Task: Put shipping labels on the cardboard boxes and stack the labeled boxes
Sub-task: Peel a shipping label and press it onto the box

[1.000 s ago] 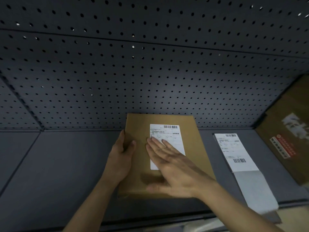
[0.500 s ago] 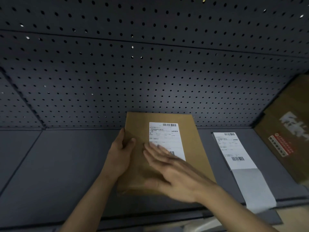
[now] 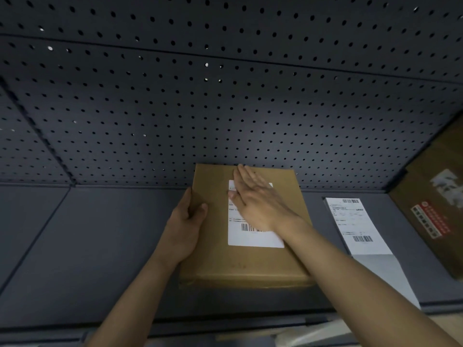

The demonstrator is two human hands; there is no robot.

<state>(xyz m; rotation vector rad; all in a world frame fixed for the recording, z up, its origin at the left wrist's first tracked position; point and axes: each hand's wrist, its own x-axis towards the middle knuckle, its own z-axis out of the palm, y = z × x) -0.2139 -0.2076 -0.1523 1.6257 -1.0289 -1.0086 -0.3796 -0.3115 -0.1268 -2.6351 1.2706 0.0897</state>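
Dark grey shelf surface (image 3: 100, 246), backed by a perforated pegboard wall (image 3: 225, 108) of the same colour. Cardboard box (image 3: 250, 266) lies flat on the shelf at centre, its far edge against the foot of the pegboard wall, long side running away from the person. White shipping label (image 3: 250, 239) sits on the box's top face, slightly right of the middle, barcode at the near end; near edge and lower corners lie flat. Left hand (image 3: 185, 226) grips the box's left edge: thumb on the top face, fingers curled round the side. Right hand (image 3: 255, 199) lies palm down on the far half of the label, fingers straight and together, tips reaching the far edge of the box; it holds nothing. Right of the box, apart from it, a second label sheet (image 3: 355, 226) lies face up on the shelf, with a bare grey strip of liner (image 3: 383, 271) trailing from its near end over the shelf's front edge. Further right of the box, a larger brown carton (image 3: 431, 209) with a red sticker, partly cut off by the frame.
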